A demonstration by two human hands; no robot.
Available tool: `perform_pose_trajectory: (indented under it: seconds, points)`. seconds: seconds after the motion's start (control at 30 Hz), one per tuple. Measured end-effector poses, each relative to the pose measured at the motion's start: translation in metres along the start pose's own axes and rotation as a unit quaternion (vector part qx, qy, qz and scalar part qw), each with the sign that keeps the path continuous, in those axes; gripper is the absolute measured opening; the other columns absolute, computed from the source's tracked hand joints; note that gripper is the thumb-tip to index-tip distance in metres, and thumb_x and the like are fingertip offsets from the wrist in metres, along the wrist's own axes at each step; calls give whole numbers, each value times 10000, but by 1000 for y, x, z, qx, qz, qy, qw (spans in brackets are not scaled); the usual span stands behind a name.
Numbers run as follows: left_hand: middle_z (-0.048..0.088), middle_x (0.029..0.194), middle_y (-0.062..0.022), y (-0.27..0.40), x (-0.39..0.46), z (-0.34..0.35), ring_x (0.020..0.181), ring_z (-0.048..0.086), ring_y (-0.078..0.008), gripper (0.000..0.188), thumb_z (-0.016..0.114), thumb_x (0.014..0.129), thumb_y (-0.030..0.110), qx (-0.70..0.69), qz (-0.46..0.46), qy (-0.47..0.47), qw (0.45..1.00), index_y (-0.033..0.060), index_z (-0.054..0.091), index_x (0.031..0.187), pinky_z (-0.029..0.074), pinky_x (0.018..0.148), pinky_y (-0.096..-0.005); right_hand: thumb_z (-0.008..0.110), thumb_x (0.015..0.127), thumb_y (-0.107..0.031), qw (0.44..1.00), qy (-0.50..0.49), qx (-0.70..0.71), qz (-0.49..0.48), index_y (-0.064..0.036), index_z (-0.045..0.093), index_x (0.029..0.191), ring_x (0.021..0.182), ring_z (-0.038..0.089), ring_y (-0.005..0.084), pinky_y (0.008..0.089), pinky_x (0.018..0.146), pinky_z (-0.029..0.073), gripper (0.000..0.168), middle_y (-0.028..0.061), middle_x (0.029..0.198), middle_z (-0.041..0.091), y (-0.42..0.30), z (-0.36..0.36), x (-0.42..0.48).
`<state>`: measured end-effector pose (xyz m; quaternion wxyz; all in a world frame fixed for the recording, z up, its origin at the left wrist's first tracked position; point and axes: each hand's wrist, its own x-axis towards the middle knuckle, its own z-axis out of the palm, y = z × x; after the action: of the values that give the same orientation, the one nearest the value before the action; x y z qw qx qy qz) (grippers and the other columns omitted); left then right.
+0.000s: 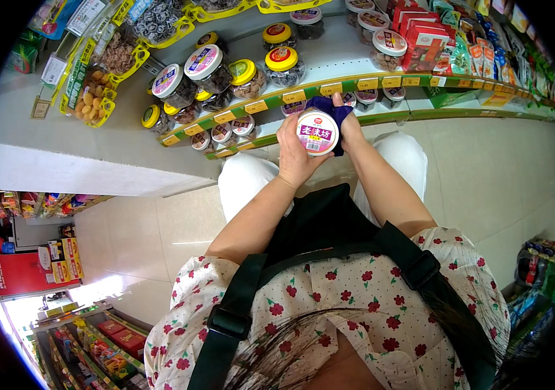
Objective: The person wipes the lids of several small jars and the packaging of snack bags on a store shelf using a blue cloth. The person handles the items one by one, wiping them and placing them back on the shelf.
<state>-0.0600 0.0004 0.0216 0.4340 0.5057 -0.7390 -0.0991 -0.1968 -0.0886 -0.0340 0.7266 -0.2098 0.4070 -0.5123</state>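
My left hand [295, 151] grips a round plastic jar [317, 131] from its left side. The jar's white lid, with a pink and purple printed label, faces up toward me. On the far right side, my right hand [350, 127] presses a dark purple cloth [339, 114] against the jar's wall. The lid and the cloth hide most of the jar's body and its contents. Both hands are held above my knees, just in front of the green-edged shelf [301, 95].
White-lidded jars [204, 63] and yellow-lidded jars [282, 61] of dried snacks stand on the upper shelf. Red boxes [426, 44] sit farther right. Snack bags hang in yellow holders [97, 97] at left. A white wall panel [87, 165] borders the shelf; tiled floor [482, 165] lies to the right.
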Motion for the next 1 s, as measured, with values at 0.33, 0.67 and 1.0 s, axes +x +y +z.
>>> perform_pose_trajectory:
  seconds: [0.33,0.67,1.0]
  points:
    - [343,1311,-228,-1,-3,2,1207,348,-403,1131,909,439,175,3,-5,-17,1000,-5,237,1330,332,1022,-440,502,907,-503,999,36,13,-5,-21,608,1071,832,642,198,314,749,526,520,102,974,659,-6,6,-9]
    - [383,1265,-216,3,-2,3,1169,385,-382,1083,912,456,238,14,5,-5,1000,-13,287,1304,344,1001,-422,510,910,-484,999,35,21,8,-21,612,1063,819,642,204,324,752,523,498,102,974,664,-6,2,-6]
    - [347,1296,-245,-4,-6,7,1188,353,-407,1106,906,465,217,12,-11,-17,1000,-25,247,1318,334,1012,-438,544,888,-503,997,66,17,20,4,622,1068,818,621,190,320,740,495,543,99,975,653,-9,9,-17]
